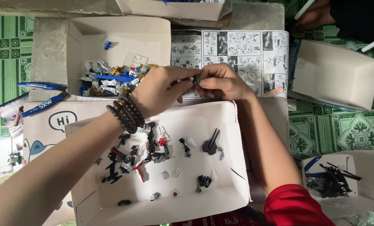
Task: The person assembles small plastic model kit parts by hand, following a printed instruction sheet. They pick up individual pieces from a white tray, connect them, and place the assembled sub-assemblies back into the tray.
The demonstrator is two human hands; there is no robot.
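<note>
A small dark model part [195, 80] is pinched between the fingertips of the left hand [162, 90] and the right hand [222, 81]. Just below the fingers, a white cardboard tray [233, 125] of loose parts is seen; an instruction sheet [254, 50] lies beyond them.

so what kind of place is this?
Probably a home hobby spot on a floor: green patterned tiles, white trays of small model-kit parts, an illustrated assembly sheet, and both hands joining a tiny dark piece.

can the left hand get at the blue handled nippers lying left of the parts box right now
Probably yes, but not at once. The blue-handled nippers lie uncovered on the left, with nothing over them. The left hand is pinching a small dark part together with the right hand.
</note>
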